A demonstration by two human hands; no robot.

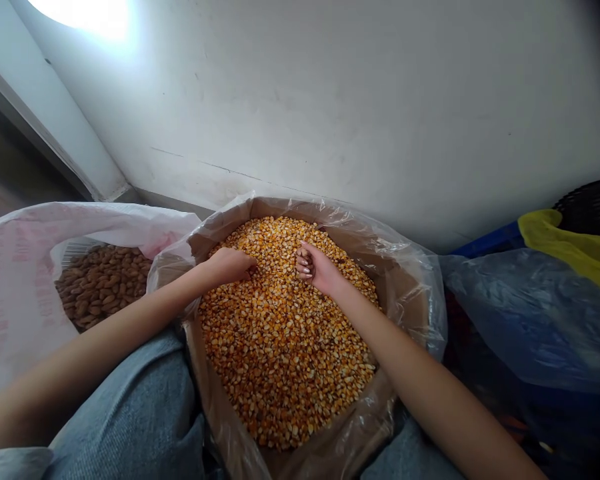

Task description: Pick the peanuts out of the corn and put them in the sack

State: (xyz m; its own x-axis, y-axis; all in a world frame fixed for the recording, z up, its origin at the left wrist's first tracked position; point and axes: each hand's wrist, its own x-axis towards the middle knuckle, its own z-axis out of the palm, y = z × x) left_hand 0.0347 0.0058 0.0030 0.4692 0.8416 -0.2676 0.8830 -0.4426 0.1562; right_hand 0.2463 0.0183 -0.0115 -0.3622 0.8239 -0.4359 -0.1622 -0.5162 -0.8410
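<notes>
A sack of loose corn kernels [285,347] stands open between my knees, lined with clear plastic [420,293] over brown paper. Over the upper left of the corn is my left hand [231,265], back upward, its fingers curled closed at the kernels. To its right, my right hand [319,268] is turned palm up, with the fingers folded in and their nails showing. A gap of corn separates the two hands. What either closed hand holds, if anything, I cannot make out.
On the left is a white sack [20,287] with almonds [107,283] inside. A pale wall [330,100] rises behind the corn. At right lie a clear plastic bag [535,313], yellow mesh [570,243] and a black basket [593,207]. My jeans [135,413] flank the sack.
</notes>
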